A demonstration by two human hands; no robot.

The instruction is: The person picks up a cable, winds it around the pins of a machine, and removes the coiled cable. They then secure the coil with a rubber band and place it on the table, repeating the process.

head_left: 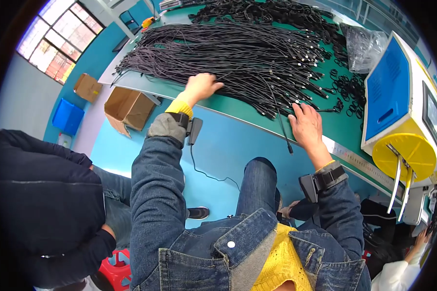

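Out from the worker [158,179], I saw black cables [204,53] spread at twelve o'clock on the green table [339,125]. The left hand [201,88] bent over them at eleven; the right hand [307,125], well apart, rested at one. Whether either gripped, I couldn't tell.

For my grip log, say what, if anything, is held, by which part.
Cannot be told: left hand and right hand are at the black cables, but no clear grip shows.
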